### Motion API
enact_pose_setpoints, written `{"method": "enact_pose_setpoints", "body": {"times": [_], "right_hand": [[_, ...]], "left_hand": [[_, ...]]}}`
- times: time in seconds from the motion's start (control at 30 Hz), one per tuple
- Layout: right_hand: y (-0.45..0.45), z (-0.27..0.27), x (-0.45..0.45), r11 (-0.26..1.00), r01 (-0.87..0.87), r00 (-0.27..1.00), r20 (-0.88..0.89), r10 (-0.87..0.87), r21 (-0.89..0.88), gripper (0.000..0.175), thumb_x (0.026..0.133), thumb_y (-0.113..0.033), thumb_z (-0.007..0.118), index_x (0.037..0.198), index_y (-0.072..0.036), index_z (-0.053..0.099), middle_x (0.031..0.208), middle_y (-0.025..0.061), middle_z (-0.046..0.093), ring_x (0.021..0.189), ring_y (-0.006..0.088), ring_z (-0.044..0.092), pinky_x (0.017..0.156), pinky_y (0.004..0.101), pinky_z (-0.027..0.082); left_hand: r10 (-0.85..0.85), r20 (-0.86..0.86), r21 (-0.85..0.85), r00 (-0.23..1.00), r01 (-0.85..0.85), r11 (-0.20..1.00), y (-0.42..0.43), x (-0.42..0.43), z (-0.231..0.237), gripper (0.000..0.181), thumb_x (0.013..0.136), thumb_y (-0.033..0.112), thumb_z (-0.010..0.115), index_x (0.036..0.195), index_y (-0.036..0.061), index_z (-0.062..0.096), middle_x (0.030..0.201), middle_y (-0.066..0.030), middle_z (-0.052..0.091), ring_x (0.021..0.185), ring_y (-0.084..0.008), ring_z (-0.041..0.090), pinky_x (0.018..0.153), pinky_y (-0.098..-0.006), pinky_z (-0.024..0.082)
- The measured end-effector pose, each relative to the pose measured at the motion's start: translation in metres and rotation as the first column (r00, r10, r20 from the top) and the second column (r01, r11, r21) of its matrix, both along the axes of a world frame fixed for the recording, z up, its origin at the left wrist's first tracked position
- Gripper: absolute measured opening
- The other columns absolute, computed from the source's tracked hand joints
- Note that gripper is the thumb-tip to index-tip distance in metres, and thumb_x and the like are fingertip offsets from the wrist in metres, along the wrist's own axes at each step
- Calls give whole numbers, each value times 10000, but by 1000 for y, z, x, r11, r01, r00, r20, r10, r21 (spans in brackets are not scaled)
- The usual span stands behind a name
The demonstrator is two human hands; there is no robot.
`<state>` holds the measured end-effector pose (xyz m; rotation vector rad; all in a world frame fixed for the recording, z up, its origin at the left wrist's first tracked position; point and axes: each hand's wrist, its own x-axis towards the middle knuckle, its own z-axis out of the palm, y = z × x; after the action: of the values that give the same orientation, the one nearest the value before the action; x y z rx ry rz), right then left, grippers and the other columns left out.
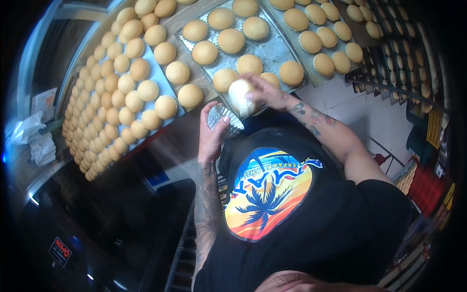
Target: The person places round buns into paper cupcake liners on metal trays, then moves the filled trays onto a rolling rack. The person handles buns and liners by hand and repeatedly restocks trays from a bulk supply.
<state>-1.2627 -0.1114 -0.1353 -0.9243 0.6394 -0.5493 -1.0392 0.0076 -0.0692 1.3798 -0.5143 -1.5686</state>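
My left hand [210, 140] grips a fluted metal baking tin [223, 117] in front of my body, thumb over its edge. Just beyond it, my right hand [269, 94] has its fingers on a small round cake [241, 95], tilted so that a pale side shows; it is slightly blurred. Several golden cakes in fluted tins sit on the metal baking tray [279, 65] beneath and past my right hand. One of them, a golden cake [270, 79], is partly covered by that hand.
On the left, many golden cakes [126, 83] fill a pale blue-white sheet [157, 73] on the table. A second tray [305, 58] of cakes is to the right. Farther right stands a dark rack [396, 82] with more cakes. White plastic bags [29, 129] lie at the far left.
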Motion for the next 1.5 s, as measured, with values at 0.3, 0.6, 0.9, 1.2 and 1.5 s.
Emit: {"method": "enact_pose_setpoints", "body": {"times": [0.3,0.6,0.9,1.2,1.5], "right_hand": [[-75,-23,-47,429,-495,357,-627,-692,-756,658,920,-492,753,1417,-83,616,1420,160,558,1351,376,461,1145,509,377],[-111,-13,123,225,-565,652,-597,-467,-793,650,853,-425,808,1422,-179,611,1474,137,506,1397,334,431,1129,497,413],[-141,-17,141,414,-614,641,-731,-236,-672,764,737,-384,873,1423,-196,597,1459,143,471,1308,383,469,1092,529,447],[-109,-4,71,750,-568,817,-339,466,-338,805,865,-456,866,1473,-62,514,1377,129,552,1268,236,558,1098,384,464],[-80,8,77,801,-366,896,-413,166,-474,852,784,-541,885,1351,-6,539,1267,204,611,1194,356,610,1032,435,497]], "left_hand": [[119,-114,52,986,-114,992,11,-11,-43,570,947,155,776,1432,108,482,1230,-27,598,1129,-125,601,983,-302,521],[235,-198,52,952,-229,972,-7,5,-72,607,948,199,792,1443,99,456,1217,-35,571,1112,-127,589,982,-310,518],[531,-136,-68,836,-543,837,-56,5,-70,648,955,258,779,1482,112,432,1280,-65,547,1151,-174,593,990,-369,549],[358,-201,-143,912,-389,910,-73,-7,-63,680,918,147,786,1509,89,456,1349,-92,579,1237,-183,590,1033,-344,527],[502,-245,-26,829,-523,852,-47,-8,-68,617,951,252,725,1481,93,452,1284,-83,598,1155,-194,638,988,-377,565]]}}
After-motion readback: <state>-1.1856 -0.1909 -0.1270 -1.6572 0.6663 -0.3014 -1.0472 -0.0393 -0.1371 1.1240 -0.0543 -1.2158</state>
